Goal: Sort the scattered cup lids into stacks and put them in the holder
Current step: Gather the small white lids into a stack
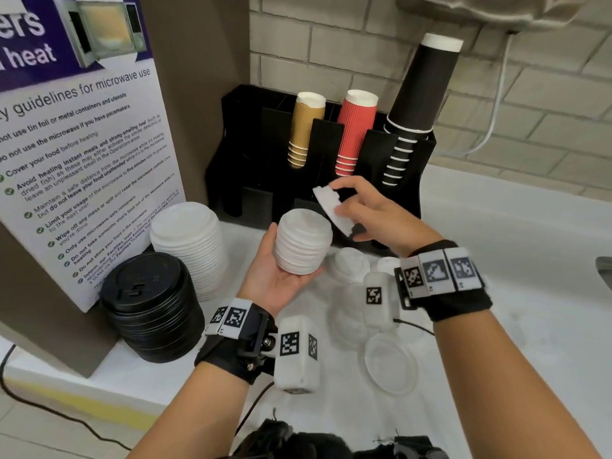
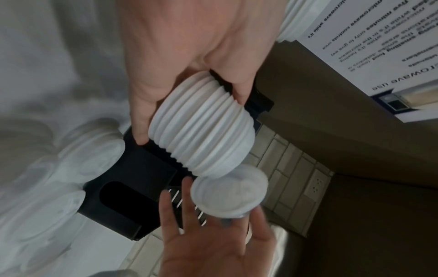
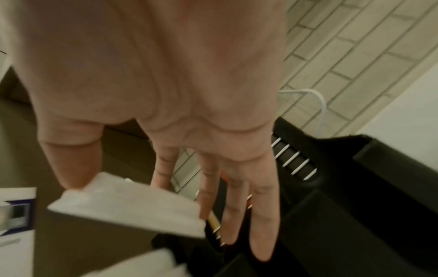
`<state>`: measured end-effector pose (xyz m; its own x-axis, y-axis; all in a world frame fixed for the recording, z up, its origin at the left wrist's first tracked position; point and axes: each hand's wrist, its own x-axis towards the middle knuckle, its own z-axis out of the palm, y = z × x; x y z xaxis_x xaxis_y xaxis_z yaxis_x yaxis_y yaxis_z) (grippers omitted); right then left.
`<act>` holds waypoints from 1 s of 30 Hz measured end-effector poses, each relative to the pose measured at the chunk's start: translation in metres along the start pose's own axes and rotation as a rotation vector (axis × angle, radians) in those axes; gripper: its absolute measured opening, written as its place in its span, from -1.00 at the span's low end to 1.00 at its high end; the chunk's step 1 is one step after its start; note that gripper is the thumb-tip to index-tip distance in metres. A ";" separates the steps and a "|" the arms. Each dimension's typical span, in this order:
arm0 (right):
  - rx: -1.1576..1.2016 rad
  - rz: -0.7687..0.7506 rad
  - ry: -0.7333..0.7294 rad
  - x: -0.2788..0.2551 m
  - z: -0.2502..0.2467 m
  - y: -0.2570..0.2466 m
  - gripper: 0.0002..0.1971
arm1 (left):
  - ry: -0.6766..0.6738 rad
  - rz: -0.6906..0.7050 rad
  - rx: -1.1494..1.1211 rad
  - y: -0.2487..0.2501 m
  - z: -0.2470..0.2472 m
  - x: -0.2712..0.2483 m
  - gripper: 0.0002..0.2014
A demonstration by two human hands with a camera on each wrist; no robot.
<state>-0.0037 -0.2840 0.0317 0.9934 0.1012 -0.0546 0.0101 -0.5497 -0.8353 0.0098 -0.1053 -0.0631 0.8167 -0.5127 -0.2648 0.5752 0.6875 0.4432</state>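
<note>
The right hand (image 1: 374, 213) pinches a single white lid (image 1: 331, 210) by its rim between thumb and forefinger, the other fingers straight, and holds it tilted just above and beside the small stack (image 1: 303, 241). The left hand (image 1: 281, 270) cups that stack from below, thumb and fingers curled round its ribbed sides. Both are held in the air in front of the black holder (image 1: 251, 134) at the back edge of the surface (image 1: 513, 246). The step in hand looks to be building the small-lid stack. Next, the lid likely needs levelling and centring over the top, then pressing down to nest. More loose lids (image 1: 390, 362) lie on the surface below; a black stack (image 1: 149, 306) and a large white stack (image 1: 188, 240) stand at the left edge.
</note>
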 end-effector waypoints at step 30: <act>-0.262 0.083 -0.079 -0.012 0.073 0.038 -0.42 | 0.223 -0.142 0.543 -0.003 -0.022 -0.001 -0.68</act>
<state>-0.0236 -0.2457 -0.0392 0.9802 0.1055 -0.1677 -0.0313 -0.7535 -0.6567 0.0080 -0.0956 -0.0829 0.7575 -0.4193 -0.5004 0.6217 0.2293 0.7489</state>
